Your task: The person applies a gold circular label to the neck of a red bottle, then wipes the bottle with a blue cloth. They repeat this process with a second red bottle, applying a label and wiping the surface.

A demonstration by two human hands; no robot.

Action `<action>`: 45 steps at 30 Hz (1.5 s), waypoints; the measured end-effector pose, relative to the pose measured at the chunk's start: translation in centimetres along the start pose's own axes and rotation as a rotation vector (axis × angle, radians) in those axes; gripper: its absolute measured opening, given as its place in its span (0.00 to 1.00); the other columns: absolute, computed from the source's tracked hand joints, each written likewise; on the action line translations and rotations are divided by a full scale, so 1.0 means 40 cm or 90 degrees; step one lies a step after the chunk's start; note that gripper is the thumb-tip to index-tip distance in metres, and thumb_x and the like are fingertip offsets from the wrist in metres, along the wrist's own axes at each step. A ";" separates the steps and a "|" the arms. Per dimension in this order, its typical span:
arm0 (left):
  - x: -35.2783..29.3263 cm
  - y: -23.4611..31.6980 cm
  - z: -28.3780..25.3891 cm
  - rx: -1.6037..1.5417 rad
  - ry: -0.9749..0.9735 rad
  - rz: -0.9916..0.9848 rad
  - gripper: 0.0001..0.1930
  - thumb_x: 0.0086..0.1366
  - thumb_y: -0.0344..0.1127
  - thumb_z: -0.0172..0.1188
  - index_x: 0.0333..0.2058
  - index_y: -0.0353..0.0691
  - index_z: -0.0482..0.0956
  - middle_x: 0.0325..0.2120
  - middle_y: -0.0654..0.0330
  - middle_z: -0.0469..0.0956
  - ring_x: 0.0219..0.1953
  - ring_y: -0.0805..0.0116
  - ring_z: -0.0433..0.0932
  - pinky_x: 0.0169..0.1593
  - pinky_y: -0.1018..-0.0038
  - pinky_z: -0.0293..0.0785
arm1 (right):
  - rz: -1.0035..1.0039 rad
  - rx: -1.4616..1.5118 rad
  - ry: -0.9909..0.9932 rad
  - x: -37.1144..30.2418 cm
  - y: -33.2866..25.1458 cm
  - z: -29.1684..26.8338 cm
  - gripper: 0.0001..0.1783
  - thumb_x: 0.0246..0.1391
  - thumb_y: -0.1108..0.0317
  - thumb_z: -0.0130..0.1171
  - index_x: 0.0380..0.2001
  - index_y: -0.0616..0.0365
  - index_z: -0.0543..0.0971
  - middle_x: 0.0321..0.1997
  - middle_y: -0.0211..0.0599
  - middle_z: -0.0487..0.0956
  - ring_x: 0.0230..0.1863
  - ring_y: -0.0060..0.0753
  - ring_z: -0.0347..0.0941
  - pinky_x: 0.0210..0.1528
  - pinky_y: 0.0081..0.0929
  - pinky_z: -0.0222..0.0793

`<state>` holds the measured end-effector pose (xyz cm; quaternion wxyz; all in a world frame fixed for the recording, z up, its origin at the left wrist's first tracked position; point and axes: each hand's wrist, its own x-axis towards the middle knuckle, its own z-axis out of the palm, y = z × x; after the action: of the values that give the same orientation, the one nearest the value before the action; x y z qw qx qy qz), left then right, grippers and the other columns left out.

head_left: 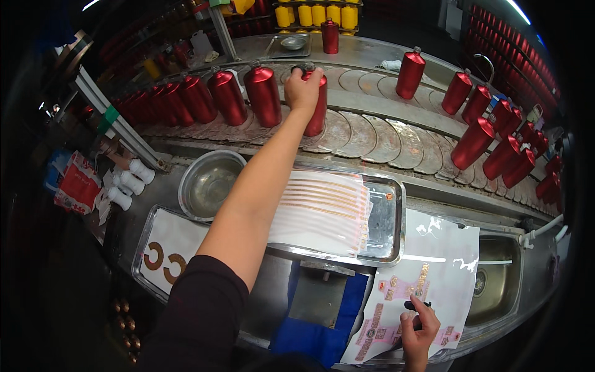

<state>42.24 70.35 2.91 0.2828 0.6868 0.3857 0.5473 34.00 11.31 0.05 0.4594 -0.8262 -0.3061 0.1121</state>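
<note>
My left arm stretches forward across the work table. At its end my left hand (pixel 302 93) grips the top of a glossy red bottle (pixel 317 116) on the conveyor, its fingers closed around the shoulder and neck. Something black shows at those fingertips. Low on the right, my right hand (pixel 421 332) is curled above a white sheet (pixel 450 248) printed with pink and gold decals. A small dark piece sits at its fingers; whether worn or held, I cannot make out. Between my hands, a stack of white gold-striped decal strips (pixel 319 214) lies in a metal tray (pixel 398 217).
Red bottles (pixel 263 96) line the conveyor (pixel 378 141) to the left, with more to the right. A steel bowl (pixel 207 183) and a tray with gold ring-shaped decals (pixel 152 255) are at the left. A sink (pixel 496 273) is at the right, and a blue cloth (pixel 310 344) lies in front.
</note>
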 end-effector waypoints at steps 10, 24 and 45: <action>0.031 -0.028 -0.044 0.102 0.046 0.228 0.27 0.60 0.53 0.68 0.41 0.29 0.79 0.53 0.45 0.72 0.57 0.42 0.68 0.63 0.53 0.62 | -0.058 -0.033 -0.013 -0.028 -0.085 0.081 0.24 0.54 0.75 0.66 0.56 0.57 0.82 0.41 0.34 0.86 0.19 0.15 0.57 0.23 0.19 0.56; 0.100 -0.158 0.028 0.052 0.046 0.029 0.25 0.61 0.54 0.66 0.37 0.32 0.78 0.39 0.36 0.77 0.44 0.37 0.77 0.49 0.50 0.73 | -0.062 -0.072 0.007 -0.011 -0.106 0.192 0.23 0.53 0.75 0.66 0.55 0.57 0.83 0.39 0.33 0.86 0.20 0.16 0.58 0.23 0.21 0.56; 0.099 -0.163 -0.004 0.039 0.011 0.005 0.22 0.55 0.53 0.69 0.33 0.37 0.80 0.36 0.41 0.77 0.41 0.39 0.79 0.46 0.51 0.75 | -0.053 -0.104 -0.018 0.003 -0.100 0.289 0.22 0.54 0.73 0.67 0.54 0.56 0.84 0.24 0.28 0.74 0.20 0.19 0.58 0.24 0.24 0.56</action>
<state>41.05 77.20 -0.22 0.2562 0.6918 0.4017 0.5426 27.08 20.93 -3.03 0.3906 -0.8457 -0.3550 0.0790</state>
